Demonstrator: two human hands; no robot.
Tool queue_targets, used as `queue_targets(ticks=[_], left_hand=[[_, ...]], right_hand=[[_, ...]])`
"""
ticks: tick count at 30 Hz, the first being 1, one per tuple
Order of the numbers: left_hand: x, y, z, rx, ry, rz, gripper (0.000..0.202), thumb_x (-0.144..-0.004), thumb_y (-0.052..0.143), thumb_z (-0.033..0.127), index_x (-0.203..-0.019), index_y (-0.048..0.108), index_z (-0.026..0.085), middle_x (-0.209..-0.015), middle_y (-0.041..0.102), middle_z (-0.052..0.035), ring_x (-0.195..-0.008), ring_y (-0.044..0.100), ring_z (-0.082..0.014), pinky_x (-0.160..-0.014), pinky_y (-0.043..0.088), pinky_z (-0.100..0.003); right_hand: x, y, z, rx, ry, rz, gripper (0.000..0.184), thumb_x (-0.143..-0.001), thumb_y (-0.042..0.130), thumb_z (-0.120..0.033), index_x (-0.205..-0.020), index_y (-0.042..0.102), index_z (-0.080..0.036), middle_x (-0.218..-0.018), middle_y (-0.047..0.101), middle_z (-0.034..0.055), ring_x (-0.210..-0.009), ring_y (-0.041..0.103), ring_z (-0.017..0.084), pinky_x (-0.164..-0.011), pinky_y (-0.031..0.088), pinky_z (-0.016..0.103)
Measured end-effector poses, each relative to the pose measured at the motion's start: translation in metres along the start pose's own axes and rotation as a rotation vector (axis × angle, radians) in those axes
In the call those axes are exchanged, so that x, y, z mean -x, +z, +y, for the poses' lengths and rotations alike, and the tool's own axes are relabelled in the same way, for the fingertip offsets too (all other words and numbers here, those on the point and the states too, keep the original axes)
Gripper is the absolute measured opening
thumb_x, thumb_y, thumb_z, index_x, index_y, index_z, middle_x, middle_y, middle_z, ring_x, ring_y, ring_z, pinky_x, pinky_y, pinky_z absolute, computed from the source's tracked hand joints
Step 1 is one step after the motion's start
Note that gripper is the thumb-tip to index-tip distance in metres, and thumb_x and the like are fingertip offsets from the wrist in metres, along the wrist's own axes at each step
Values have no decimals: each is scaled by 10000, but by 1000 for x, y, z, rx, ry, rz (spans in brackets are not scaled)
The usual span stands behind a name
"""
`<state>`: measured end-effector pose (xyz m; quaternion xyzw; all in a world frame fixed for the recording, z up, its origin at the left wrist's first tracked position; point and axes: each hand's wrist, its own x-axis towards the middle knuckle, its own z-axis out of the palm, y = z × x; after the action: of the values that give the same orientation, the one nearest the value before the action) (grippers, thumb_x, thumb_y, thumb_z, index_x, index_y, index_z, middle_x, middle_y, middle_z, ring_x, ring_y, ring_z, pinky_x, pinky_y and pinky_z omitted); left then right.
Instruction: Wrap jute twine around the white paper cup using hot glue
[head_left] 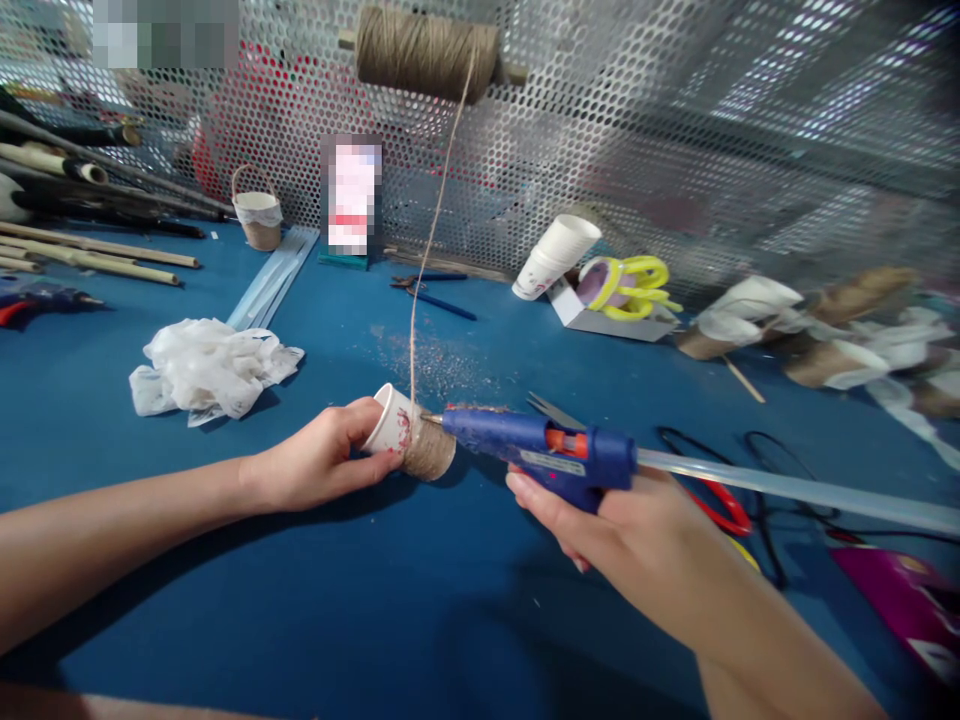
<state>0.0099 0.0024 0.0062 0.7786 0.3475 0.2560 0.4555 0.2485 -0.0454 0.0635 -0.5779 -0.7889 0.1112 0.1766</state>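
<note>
My left hand point(330, 455) grips a white paper cup point(388, 428) tilted on its side, fingers around its rim end. Brown twine point(429, 450) is wound around the cup's lower part. From there a strand rises to a large twine spool point(427, 52) on the mesh wall. My right hand point(607, 520) is closed around the handle of a blue hot glue gun point(532, 445). Its nozzle tip is at the cup's side, beside the strand; whether it touches I cannot tell. A long clear glue stick point(795, 485) sticks out of the gun's back.
Crumpled white fabric point(214, 368) and pale blue strips point(276, 275) lie left. Behind are a small twine basket point(259, 220), a phone point(351, 200), pliers point(435, 287), stacked cups point(556, 255) and yellow-handled scissors point(634, 285). Scissors point(559, 412) and a black cord point(761, 500) lie right.
</note>
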Motion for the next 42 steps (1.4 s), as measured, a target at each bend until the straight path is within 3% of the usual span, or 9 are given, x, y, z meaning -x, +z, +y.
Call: queue_targets(ticks=[6,14,20,25,34,38,42], left_hand=[[0,-1,0,-17,7,-5,172,-838,467,268,-892,542,122,-906,591,-63,-830,555,-168,-753,470,-268],[-1,-1,-3,-7,4,-9,157,-839,471,261,-864,532,119,-927,591,-75,-863,561,-181,-781,469,-284],[0,-1,-1,-14,7,-18,159,-839,469,256,-870,541,117,-951,593,-87,-864,562,-183,-778,467,-292],[0,-2,-1,-46,66,-27,182,-847,455,228,-943,563,117,-971,597,-84,-883,549,-176,-803,453,-288],[0,-2,1,-59,93,-40,160,-847,462,201,-909,570,101,-876,587,-66,-830,531,-160,-763,451,-266],[-1,-3,0,-69,109,-37,139,-849,467,198,-889,568,112,-882,583,-60,-841,533,-157,-769,449,-259],[0,-2,-2,-75,123,-31,129,-852,466,200,-879,564,120,-890,587,-60,-841,531,-155,-769,448,-263]], right_hand=[[-3,-2,-1,-75,56,-63,485,-832,473,-412,-390,357,-249,-346,470,-43,-424,548,147,-509,443,290],[-2,-2,-2,-61,29,-84,479,-836,454,-426,-393,385,-259,-334,478,-49,-363,511,137,-444,429,278],[2,-6,-2,-65,7,-123,486,-838,456,-420,-385,384,-258,-339,487,-50,-385,526,142,-488,439,292],[3,-8,-3,-174,54,-149,486,-846,452,-416,-393,412,-244,-394,543,-36,-422,550,132,-472,431,270],[-9,-3,-3,-318,281,-181,384,-790,493,-472,-497,459,-225,-403,471,-41,-411,529,121,-425,465,227],[-9,-3,-1,-331,298,-199,352,-788,489,-480,-548,488,-223,-409,456,-48,-403,513,117,-427,464,231],[-3,-5,0,-306,266,-219,424,-786,470,-504,-465,419,-232,-449,515,-15,-438,549,129,-441,472,243]])
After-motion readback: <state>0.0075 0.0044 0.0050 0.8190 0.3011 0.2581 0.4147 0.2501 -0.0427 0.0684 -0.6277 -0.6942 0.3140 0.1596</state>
